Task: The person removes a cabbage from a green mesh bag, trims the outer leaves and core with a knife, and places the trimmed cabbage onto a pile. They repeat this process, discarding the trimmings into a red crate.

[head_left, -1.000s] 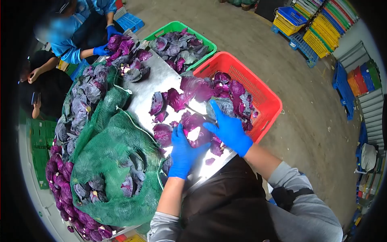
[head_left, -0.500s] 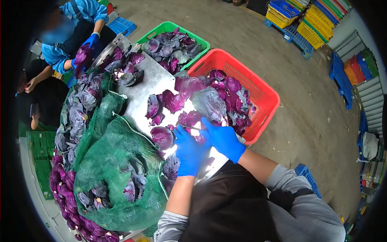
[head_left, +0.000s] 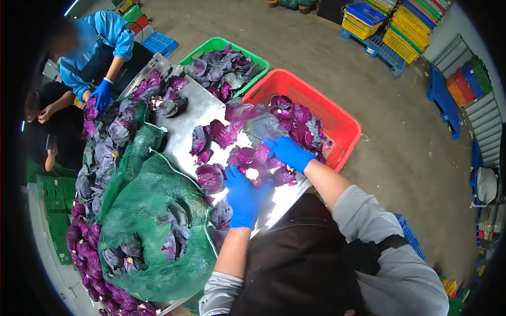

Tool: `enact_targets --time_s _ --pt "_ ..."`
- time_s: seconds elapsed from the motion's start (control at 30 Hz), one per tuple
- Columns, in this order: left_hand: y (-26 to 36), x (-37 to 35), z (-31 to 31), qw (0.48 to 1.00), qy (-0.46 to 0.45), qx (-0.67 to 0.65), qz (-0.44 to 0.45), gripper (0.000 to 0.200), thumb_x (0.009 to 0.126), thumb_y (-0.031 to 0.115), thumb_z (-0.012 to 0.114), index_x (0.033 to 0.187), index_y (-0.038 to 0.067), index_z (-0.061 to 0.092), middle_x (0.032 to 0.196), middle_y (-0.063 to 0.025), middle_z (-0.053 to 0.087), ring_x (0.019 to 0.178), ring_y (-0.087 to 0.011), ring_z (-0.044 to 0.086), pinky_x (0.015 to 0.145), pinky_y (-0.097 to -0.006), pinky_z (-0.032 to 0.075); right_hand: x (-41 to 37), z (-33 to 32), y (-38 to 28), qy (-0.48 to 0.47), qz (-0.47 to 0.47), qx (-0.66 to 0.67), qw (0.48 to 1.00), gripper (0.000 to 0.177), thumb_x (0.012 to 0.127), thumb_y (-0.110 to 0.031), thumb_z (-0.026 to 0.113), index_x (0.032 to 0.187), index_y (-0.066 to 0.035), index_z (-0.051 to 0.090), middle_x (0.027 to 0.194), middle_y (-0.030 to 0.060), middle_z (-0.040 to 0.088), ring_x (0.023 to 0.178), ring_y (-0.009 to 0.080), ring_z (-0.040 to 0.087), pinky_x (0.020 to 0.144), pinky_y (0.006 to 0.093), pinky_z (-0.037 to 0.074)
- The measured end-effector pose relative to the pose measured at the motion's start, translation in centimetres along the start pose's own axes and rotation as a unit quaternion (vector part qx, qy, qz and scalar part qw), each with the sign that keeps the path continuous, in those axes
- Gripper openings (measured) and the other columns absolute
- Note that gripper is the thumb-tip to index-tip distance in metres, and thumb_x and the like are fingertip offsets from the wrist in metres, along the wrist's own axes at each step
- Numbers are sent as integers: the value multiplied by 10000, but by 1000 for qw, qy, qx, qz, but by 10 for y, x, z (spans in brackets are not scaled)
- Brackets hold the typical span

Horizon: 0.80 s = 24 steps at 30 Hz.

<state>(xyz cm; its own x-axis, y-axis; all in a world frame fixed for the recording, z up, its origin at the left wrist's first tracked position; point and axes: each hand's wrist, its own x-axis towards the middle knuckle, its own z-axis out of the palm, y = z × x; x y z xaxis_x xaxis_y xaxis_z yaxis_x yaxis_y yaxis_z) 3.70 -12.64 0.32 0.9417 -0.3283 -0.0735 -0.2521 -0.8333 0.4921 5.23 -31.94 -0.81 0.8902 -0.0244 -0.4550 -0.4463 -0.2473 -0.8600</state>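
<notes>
My left hand [head_left: 244, 201], in a blue glove, is curled around a red cabbage [head_left: 253, 174] with a pale cut patch, low over the metal table; motion blurs its fingertips. Just right of it, my right hand [head_left: 291, 154], also blue-gloved, has its fingers stretched out and apart near a large dull grey-green cabbage leaf [head_left: 265, 128]. I see no tool in either hand. Loose purple leaves [head_left: 225, 133] lie on the metal around both hands.
A red crate [head_left: 345, 126] with purple leaves adjoins the table [head_left: 203, 102], beside a green crate [head_left: 263, 66] of leaves. Green netting [head_left: 158, 210] with cabbages lies at left, near many purple heads [head_left: 87, 247]. A co-worker in a blue top [head_left: 113, 37] handles cabbage.
My right hand has moved up and right, away from my left hand. A dark thin line between the hands no longer shows. The co-worker's gloved hand has lowered.
</notes>
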Motion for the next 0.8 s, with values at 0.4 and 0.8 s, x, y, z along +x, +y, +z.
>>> enact_targets --time_s 0.4,0.8 --pt "-65 -44 -8 957 47 -285 18 1069 611 256 838 1388 -83 186 1344 -204 358 1217 -269 404 1033 -360 331 -11 26 -1 177 -96 -170 965 770 744 -411 701 1369 -95 381 1016 178 642 883 318 637 767 387 507" --pt "-54 -55 -6 972 53 -98 207 1106 552 406 851 1397 69 221 1409 -330 222 1286 -485 285 1029 -501 328 47 33 5 151 -160 -353 909 277 822 -312 590 951 -72 641 827 96 657 731 277 630 659 385 490"
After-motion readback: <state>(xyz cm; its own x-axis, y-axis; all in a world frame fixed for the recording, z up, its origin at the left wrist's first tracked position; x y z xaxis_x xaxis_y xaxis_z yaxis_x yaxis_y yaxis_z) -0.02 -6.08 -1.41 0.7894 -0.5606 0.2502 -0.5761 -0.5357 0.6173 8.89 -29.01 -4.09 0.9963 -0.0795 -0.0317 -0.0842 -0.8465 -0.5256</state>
